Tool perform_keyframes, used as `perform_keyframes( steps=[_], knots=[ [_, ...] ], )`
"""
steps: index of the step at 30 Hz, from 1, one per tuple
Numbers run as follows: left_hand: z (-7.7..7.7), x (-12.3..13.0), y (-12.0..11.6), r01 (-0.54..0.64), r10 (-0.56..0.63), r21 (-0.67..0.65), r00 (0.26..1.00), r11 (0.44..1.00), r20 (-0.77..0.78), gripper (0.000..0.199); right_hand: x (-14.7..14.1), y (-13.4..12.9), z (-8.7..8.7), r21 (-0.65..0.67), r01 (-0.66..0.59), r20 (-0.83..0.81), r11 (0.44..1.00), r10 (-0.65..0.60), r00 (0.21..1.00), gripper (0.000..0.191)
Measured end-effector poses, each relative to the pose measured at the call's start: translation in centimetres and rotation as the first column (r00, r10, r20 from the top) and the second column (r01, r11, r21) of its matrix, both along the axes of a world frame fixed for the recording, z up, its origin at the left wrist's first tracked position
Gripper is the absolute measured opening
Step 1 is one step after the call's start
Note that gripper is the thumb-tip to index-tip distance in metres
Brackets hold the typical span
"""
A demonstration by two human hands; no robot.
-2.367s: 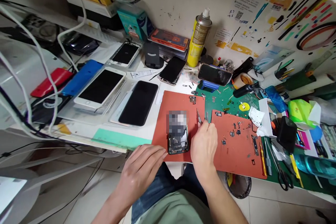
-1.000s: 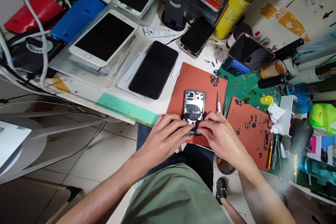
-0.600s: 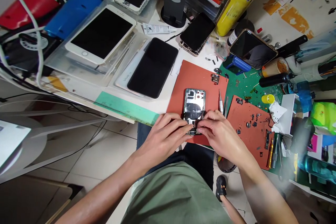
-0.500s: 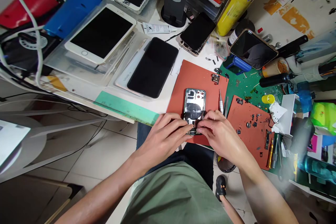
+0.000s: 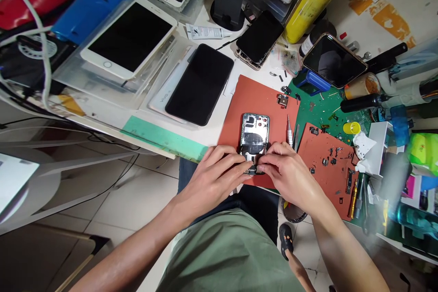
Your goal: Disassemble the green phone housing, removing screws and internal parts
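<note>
An opened phone housing (image 5: 254,130), silvery inside with a dark round patch, lies on the red-brown mat (image 5: 236,100). My left hand (image 5: 219,173) is closed along its left and lower edge, fingertips reaching over the bottom end. At the lower right of the housing, my right hand (image 5: 284,166) has thumb and fingers pinched together. Whatever sits between those fingertips is too small or hidden to make out. Just right of the housing lie a silver screwdriver (image 5: 289,133) and tweezers (image 5: 296,136).
A second red-brown mat (image 5: 328,182) carries several small phone parts and a gold screwdriver (image 5: 353,203). Further back lie a black phone (image 5: 200,84), a white tablet (image 5: 108,65) and a partly opened phone (image 5: 260,39). A yellow can (image 5: 303,11) and a propped phone (image 5: 334,60) stand behind.
The view has shifted slightly. Both hands stay at the lower end of the phone housing, with only slight movement of the right fingers.
</note>
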State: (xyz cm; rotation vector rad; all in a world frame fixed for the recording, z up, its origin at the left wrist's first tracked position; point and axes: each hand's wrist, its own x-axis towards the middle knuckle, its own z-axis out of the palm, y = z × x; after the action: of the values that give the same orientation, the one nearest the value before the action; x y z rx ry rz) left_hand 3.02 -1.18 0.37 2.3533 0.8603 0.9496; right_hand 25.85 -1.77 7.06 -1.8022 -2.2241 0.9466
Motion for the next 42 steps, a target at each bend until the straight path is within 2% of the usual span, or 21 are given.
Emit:
perform_keyframes(
  steps=[14, 24, 33, 42],
  knots=[
    [0.2, -0.1, 0.0, 0.012, -0.012, -0.011, 1.0, 1.0, -0.001, 0.026, 0.0, -0.3, 0.0, 0.022, 0.005, -0.007, 1.0, -0.005, 1.0, 0.022],
    [0.2, -0.1, 0.0, 0.017, -0.017, 0.006, 1.0, 1.0, -0.007, 0.028, 0.2, -0.9, -0.3, 0.091, 0.017, -0.064, 0.996, -0.012, 0.998, 0.019],
    [0.2, 0.0, -0.2, 0.015, -0.015, -0.01, 1.0, 1.0, 0.002, 0.03, 0.4, -1.7, -0.7, 0.133, 0.053, -0.12, 0.99, -0.037, 0.992, 0.023],
    [0.5, 0.1, 0.1, 0.013, -0.013, -0.041, 1.0, 0.999, 0.013, 0.026, 0.5, -1.7, -0.9, 0.115, 0.077, -0.154, 0.99, -0.058, 0.986, 0.025]
  ],
)
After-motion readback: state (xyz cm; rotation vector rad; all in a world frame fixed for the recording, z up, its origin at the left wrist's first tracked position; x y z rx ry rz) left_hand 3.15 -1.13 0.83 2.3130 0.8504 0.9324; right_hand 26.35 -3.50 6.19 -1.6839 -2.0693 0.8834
